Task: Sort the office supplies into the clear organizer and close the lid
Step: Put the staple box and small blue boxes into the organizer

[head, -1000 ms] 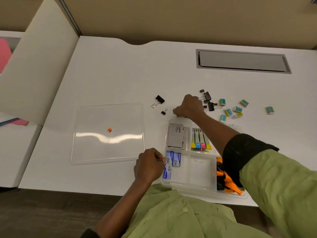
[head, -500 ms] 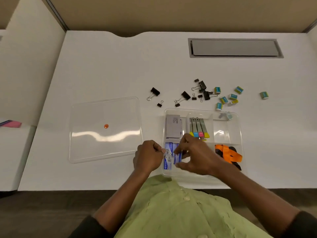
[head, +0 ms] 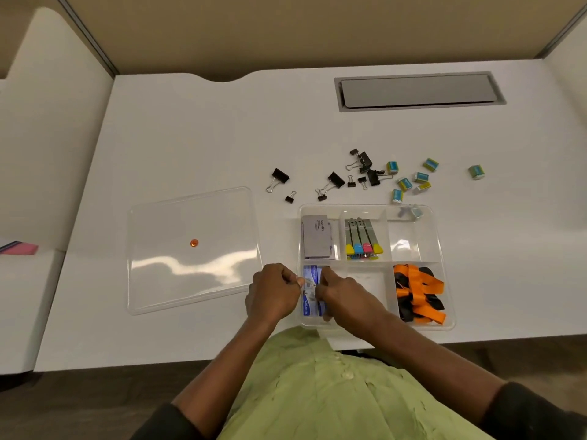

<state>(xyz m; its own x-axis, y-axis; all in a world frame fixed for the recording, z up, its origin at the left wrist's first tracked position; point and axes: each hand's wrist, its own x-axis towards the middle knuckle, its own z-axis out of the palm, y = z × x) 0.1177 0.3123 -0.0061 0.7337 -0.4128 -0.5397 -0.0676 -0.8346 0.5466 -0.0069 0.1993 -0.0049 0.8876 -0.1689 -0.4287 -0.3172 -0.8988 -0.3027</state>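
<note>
Tucking small blue packets (head: 309, 308) into the near-left part of the clear plastic organizer box (head: 444, 249), the left hand (head: 273, 293) and right hand (head: 344, 296) both pinch them with bent fingers. Next, I think, the black metal clips (head: 335, 180) need picking up, while the flat clear lid (head: 190, 249) waits on the left.

Right hand (head: 344, 296) covers part of blue packets (head: 309, 308); print on them too blurred to read. Grip on packets not discernible for either hand. Pink item (head: 22, 248) cut by left edge. Small piece (head: 415, 212) in organizer's (head: 444, 281) far corner unclear.
</note>
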